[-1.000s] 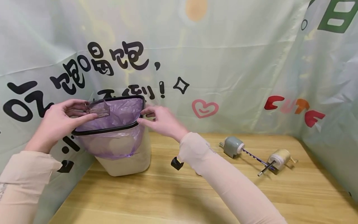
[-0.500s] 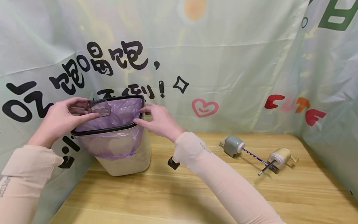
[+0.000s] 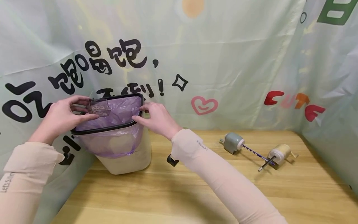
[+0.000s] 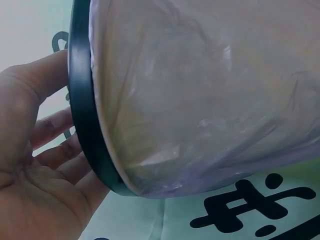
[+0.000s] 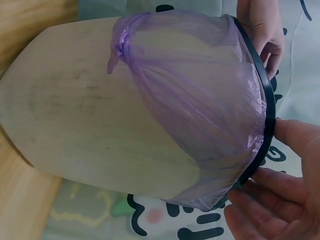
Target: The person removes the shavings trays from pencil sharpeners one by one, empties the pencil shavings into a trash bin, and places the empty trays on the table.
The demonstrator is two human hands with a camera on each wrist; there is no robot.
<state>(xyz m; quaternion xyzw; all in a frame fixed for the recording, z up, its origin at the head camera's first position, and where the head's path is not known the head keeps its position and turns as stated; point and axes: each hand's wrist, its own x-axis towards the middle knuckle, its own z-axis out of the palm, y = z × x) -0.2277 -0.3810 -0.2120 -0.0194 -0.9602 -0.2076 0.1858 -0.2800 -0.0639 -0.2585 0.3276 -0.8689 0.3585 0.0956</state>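
A white trash bin with a black rim stands at the left of the table, lined with a purple plastic bag. Over its mouth my left hand pinches a small clear plastic tray between thumb and fingers, and light flecks show inside it. The left wrist view hides this tray behind the bin's rim. At the opposite side my right hand holds the bin's rim, the thumb in front and the fingers farther back. In the right wrist view, that hand's fingertips meet the rim at its corner.
To the right on the wooden table lie a grey crank pencil sharpener and a tan one. A blue patterned pencil and a black pencil stick out from them. Printed cloth walls the back and sides.
The left hand has tilted the clear tray slightly, so more of its inside shows. The right hand keeps its place at the bin's rim, and the head view has shifted a little.
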